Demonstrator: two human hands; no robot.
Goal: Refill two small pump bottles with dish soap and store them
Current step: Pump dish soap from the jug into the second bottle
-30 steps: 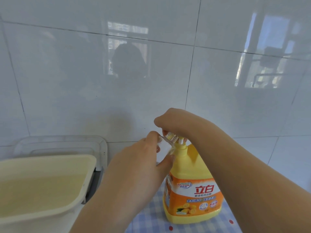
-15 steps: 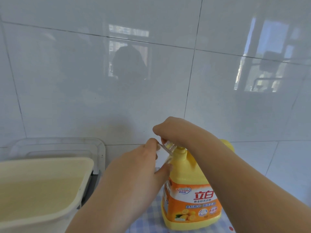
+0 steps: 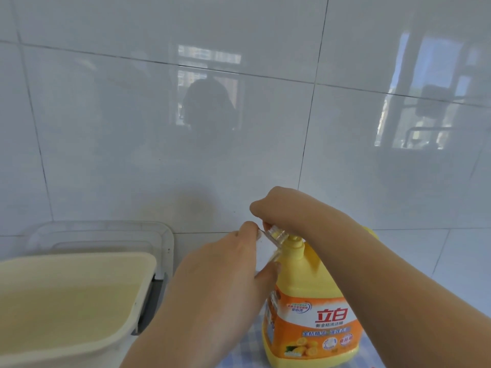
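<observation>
Pumping slowly is advised — the small clear plastic bottle (image 3: 275,236), pinched by the left hand (image 3: 225,277) at lower centre, is best kept at the pump (image 3: 293,244) of the large yellow soap jug (image 3: 310,301), which the right hand (image 3: 279,208) grips.

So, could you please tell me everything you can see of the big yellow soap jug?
The soap jug is large, opaque yellow plastic, with an orange and white label showing red characters and citrus fruit. It stands upright on a blue checked cloth. A yellow neck rises from its top, and part of a handle shows behind the right forearm. The right hand curls over the top, hiding any pump head. The left hand holds a small clear bottle tilted at the neck.
</observation>
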